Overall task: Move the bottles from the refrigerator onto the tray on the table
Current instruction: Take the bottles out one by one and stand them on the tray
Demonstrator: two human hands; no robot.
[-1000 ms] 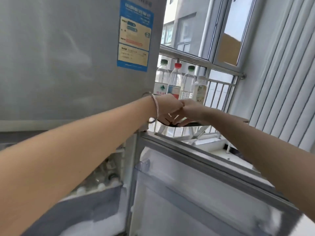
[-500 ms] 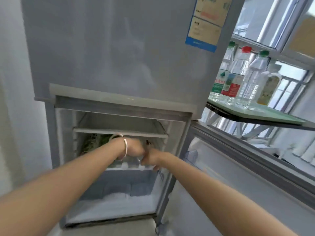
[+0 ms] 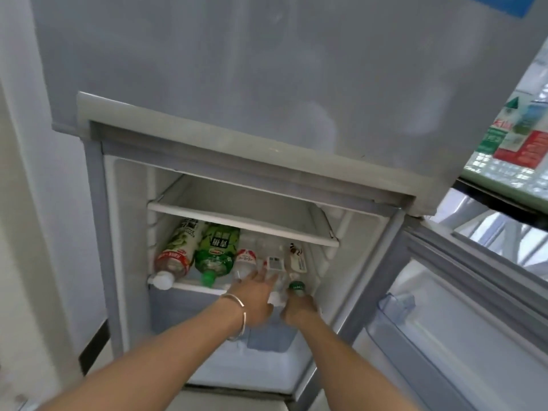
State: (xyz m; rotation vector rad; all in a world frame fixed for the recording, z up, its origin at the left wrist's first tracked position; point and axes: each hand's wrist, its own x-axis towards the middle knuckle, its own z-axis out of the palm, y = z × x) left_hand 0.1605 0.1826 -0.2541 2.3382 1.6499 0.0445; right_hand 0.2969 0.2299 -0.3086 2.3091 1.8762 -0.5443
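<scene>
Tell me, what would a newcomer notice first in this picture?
First, the two hands reaching into the open refrigerator: the left hand spreads toward the lying bottles, and the right hand has its grip around a green-capped bottle at the shelf's right end. Next, the green-labelled bottle and the red-labelled bottle lying at the left.

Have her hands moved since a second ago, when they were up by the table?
Yes. Both the left hand and right hand have come down from the table into the fridge, reaching the bottles on its shelf.
</scene>
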